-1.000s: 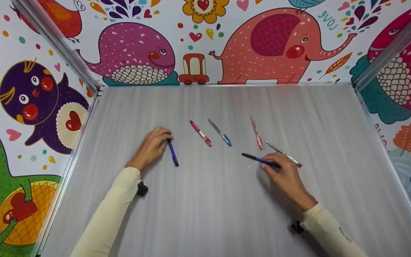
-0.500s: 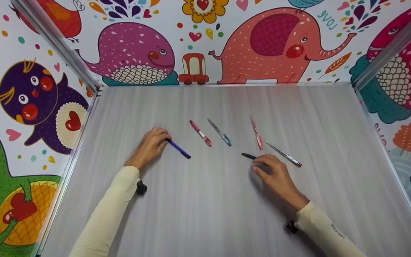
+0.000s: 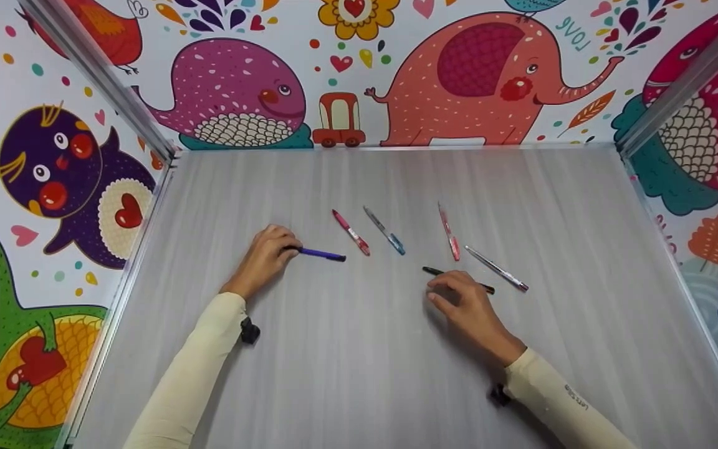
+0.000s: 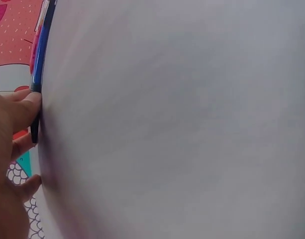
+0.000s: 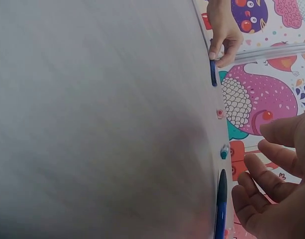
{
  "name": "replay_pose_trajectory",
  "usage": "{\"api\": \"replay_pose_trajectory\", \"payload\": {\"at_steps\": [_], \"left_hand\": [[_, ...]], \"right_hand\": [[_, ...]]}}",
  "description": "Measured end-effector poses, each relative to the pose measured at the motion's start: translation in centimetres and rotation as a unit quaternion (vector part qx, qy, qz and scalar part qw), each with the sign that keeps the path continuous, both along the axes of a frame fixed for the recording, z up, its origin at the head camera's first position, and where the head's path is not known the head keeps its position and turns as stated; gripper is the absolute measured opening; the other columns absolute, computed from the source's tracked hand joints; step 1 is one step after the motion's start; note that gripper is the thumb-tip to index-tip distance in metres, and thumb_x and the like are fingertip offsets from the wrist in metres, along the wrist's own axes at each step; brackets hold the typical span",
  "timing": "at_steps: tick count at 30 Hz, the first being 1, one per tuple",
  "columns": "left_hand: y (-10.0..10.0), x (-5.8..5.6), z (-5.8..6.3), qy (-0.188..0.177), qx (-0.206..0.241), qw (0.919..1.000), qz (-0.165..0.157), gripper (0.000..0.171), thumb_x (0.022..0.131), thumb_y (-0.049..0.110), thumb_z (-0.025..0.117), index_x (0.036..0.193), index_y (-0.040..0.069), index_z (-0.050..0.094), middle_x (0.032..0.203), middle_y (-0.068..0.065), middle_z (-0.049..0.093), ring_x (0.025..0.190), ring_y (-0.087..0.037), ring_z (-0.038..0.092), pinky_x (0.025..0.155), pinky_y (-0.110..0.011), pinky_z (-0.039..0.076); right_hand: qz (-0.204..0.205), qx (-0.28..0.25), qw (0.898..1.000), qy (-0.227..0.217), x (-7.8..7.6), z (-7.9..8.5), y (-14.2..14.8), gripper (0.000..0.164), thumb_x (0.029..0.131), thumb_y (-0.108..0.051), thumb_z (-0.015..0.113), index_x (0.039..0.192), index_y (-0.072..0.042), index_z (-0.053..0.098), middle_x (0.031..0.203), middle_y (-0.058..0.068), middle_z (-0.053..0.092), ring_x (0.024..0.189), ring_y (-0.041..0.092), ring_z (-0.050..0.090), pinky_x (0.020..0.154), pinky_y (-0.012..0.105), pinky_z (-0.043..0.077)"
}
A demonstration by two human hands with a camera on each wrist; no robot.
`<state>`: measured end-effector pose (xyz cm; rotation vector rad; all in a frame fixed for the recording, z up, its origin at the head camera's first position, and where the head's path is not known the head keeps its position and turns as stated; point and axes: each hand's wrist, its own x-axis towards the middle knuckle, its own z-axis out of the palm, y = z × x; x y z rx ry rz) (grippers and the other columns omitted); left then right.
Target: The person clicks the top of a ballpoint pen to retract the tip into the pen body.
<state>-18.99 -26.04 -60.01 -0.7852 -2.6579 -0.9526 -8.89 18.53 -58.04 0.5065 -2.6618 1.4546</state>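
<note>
My left hand (image 3: pixel 267 252) pinches a blue pen (image 3: pixel 323 254) by its black end. The pen points right across the table; in the left wrist view the thumb lies against that dark end. My right hand (image 3: pixel 466 305) hovers with parted, slightly bent fingers and nothing between them. Behind its fingers lies a second blue pen (image 5: pixel 221 209) with a black tip, its middle hidden by the hand in the head view. Just beyond, a clear pen with a dark red end (image 3: pixel 497 268) lies slanted, beside a pale red pen (image 3: pixel 449 232).
A pink pen (image 3: pixel 351 232) and a clear pen with a blue end (image 3: pixel 384 231) lie between the hands, farther back. The grey wood-grain table (image 3: pixel 359 374) is bordered by metal rails and walls (image 3: pixel 346 68) printed with cartoon animals.
The blue pen in my left hand has swung from pointing toward me to pointing right. My right hand has moved left across the second blue pen, which stays in place.
</note>
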Motion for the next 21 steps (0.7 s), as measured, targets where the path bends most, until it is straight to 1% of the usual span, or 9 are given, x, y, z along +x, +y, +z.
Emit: {"api": "replay_pose_trajectory", "payload": {"at_steps": [5,11,15,18,21], "left_hand": [[0.3,0.2,-0.1,-0.003,0.012,0.9999,0.005,0.007,0.097,-0.002,0.080,0.104,0.000,0.083,0.106,-0.015,0.076,0.108,-0.038,0.065,0.101,-0.060,0.049],[0.8,0.4,-0.3,-0.005,0.021,0.9998,0.003,0.007,0.098,-0.002,0.079,0.103,0.000,0.083,0.105,-0.014,0.076,0.108,-0.038,0.065,0.101,-0.059,0.049],[1.1,0.6,-0.3,0.003,0.028,0.9996,0.005,0.006,0.098,-0.003,0.080,0.102,0.001,0.083,0.104,-0.013,0.076,0.107,-0.036,0.066,0.099,-0.056,0.051],[1.3,0.8,-0.2,0.004,0.034,0.9994,0.001,0.006,0.098,-0.003,0.079,0.102,0.000,0.083,0.104,-0.013,0.076,0.108,-0.035,0.066,0.098,-0.053,0.053],[1.8,0.9,0.1,-0.001,0.036,0.9993,-0.007,0.006,0.099,-0.002,0.078,0.103,0.000,0.082,0.104,-0.013,0.075,0.107,-0.035,0.066,0.097,-0.053,0.053]], "right_hand": [[0.009,0.001,1.000,-0.008,-0.1,0.0,-0.5,0.018,0.096,-0.001,0.084,0.113,-0.006,0.081,0.117,-0.004,0.076,0.118,0.022,0.067,0.104,0.036,0.054],[0.017,-0.010,1.000,-0.009,-0.2,-0.1,-0.9,0.018,0.096,-0.001,0.084,0.113,-0.004,0.080,0.116,-0.005,0.075,0.117,0.021,0.067,0.104,0.032,0.053],[0.023,-0.014,1.000,-0.008,-0.4,-0.1,-1.2,0.017,0.096,-0.001,0.084,0.113,-0.004,0.080,0.116,-0.005,0.076,0.117,0.021,0.067,0.104,0.031,0.053],[0.023,-0.014,1.000,-0.012,-0.4,-0.2,-1.3,0.018,0.096,-0.001,0.085,0.113,-0.004,0.080,0.116,-0.005,0.076,0.117,0.021,0.067,0.106,0.031,0.052],[0.020,-0.008,1.000,-0.005,-0.4,-0.3,-1.4,0.018,0.095,-0.001,0.085,0.112,-0.004,0.080,0.115,-0.004,0.076,0.117,0.023,0.068,0.105,0.034,0.053]]}}
